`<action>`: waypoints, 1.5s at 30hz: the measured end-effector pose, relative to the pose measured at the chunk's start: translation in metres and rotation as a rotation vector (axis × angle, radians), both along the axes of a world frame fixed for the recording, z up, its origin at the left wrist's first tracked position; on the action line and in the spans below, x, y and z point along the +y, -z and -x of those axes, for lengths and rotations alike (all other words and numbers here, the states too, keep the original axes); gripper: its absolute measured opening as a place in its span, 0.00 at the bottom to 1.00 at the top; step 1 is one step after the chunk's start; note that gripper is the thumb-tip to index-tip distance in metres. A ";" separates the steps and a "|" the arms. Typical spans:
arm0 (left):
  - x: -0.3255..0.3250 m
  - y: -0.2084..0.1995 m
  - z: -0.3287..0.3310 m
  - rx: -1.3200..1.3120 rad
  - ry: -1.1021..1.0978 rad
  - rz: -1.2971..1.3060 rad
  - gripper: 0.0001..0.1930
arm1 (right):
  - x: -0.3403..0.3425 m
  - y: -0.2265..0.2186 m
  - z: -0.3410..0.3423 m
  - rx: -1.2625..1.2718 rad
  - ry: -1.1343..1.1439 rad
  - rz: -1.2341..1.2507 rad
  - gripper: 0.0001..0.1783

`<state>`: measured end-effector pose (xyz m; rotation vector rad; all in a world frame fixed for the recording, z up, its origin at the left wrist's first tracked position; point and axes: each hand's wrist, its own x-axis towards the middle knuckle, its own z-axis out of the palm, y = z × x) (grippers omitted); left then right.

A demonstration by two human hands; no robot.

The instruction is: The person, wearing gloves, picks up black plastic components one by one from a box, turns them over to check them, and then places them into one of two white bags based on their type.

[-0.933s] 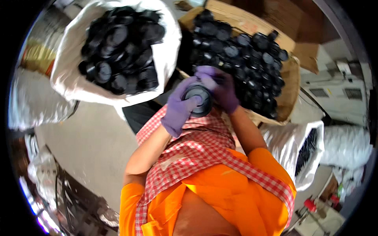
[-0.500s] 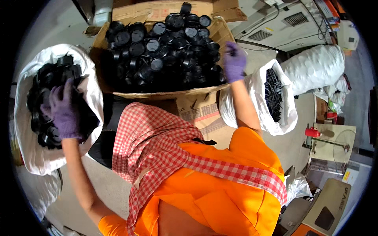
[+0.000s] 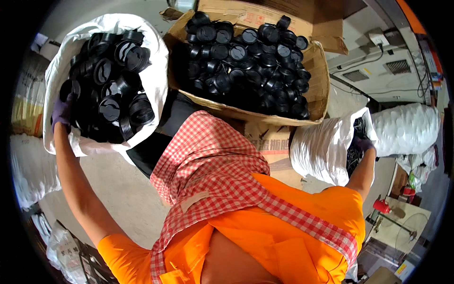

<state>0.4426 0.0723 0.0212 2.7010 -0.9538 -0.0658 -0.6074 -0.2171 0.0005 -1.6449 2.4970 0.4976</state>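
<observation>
reaching apart, left hand (image 3: 61,110) touches the left sack (image 3: 158,71), right hand (image 3: 363,142) the right sack (image 3: 321,146); grip unclear.

Black ribbed round caps (image 3: 109,108) heaped in an open white sack (image 3: 156,71); another white sack (image 3: 321,149), tilted, holds more.

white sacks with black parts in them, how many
2: a left white sack at the left hand, a right white sack at the right hand. Other sacks' contents are hidden.

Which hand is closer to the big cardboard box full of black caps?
Neither clearly. The left hand is in the left white sack; the right hand reaches into the right sack, both beside the cardboard box.
</observation>
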 end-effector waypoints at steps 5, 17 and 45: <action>-0.010 -0.028 0.050 0.301 0.195 0.035 0.29 | -0.039 -0.036 0.008 0.118 0.044 -0.444 0.35; -0.061 -0.035 0.310 0.215 0.497 0.201 0.30 | -0.101 0.098 -0.212 -0.698 -0.362 -0.043 0.24; -0.067 -0.031 0.406 0.454 0.326 0.707 0.19 | 0.020 0.052 -0.393 -1.049 -0.461 0.415 0.21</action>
